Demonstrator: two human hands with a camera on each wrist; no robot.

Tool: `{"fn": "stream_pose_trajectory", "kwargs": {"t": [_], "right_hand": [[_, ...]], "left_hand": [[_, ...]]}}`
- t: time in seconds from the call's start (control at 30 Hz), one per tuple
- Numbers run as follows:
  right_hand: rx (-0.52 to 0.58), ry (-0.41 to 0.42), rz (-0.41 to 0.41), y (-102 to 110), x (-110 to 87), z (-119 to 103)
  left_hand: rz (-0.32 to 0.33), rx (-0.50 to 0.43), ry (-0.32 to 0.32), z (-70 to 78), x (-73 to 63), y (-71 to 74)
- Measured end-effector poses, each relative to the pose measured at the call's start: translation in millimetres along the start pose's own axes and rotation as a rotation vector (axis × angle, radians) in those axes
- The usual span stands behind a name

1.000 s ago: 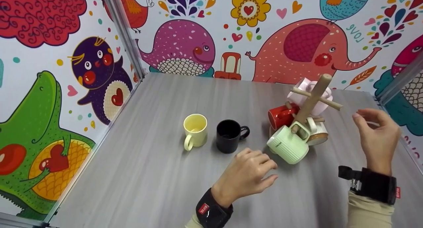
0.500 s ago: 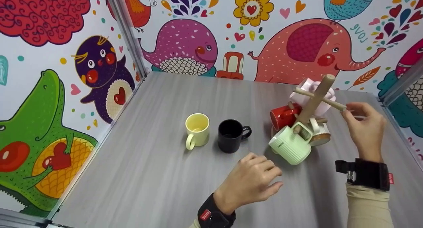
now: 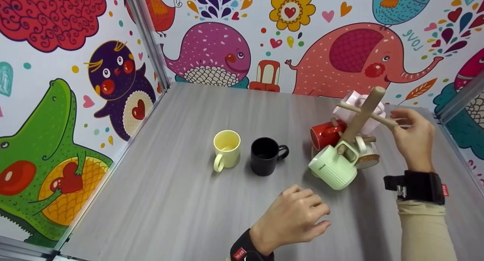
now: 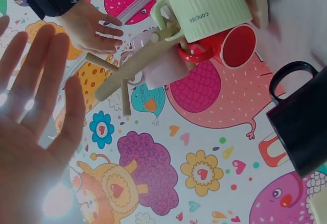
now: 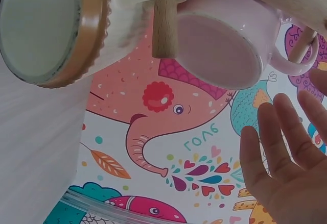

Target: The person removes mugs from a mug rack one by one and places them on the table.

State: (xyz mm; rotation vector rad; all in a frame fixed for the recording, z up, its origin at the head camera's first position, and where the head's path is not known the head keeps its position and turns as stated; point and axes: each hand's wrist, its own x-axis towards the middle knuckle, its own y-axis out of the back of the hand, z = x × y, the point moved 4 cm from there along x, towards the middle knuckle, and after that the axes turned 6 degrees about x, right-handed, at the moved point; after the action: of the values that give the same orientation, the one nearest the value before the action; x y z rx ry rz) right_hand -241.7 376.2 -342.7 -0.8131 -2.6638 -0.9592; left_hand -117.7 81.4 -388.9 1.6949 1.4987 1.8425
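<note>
- The wooden mug rack (image 3: 357, 123) stands on the table's (image 3: 177, 147) right side, pale, with a round post and slim pegs.
- A glossy pink mug (image 5: 225, 45) hangs high; ribbed mint-green (image 3: 334, 168), shiny red (image 3: 322, 136) and brown-based white (image 3: 367, 153) mugs hang lower.
- Right hand (image 3: 416, 138): fingers loosely extended beside the pink mug.
- Left hand (image 3: 293, 215): relaxed, holding nothing, near the mint-green mug.

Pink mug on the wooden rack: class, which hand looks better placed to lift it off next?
Probably the right hand: it is beside the pink mug. The left hand is farther off, with the green mug in between.
</note>
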Motion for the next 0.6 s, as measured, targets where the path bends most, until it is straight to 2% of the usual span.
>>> {"fn": "stream_pose_trajectory", "kwargs": {"t": [0.2, 0.3, 0.47, 0.6], "right_hand": [[0.003, 0.036, -0.014, -3, 8.3, -3], [0.054, 0.049, -0.039, -3, 14.4, -3], [0.155, 0.117, -0.081, -4, 20.4, -5], [0.172, 0.146, -0.104, -6, 22.2, -8]], "left_hand": [[0.001, 0.008, -0.008, 2.0, -0.2, -0.5], [-0.008, 0.008, -0.013, 2.1, -0.1, -0.6], [-0.011, 0.006, -0.009, 1.0, 0.0, -0.3], [-0.016, 0.008, -0.007, -0.2, 0.3, -0.3]]}}
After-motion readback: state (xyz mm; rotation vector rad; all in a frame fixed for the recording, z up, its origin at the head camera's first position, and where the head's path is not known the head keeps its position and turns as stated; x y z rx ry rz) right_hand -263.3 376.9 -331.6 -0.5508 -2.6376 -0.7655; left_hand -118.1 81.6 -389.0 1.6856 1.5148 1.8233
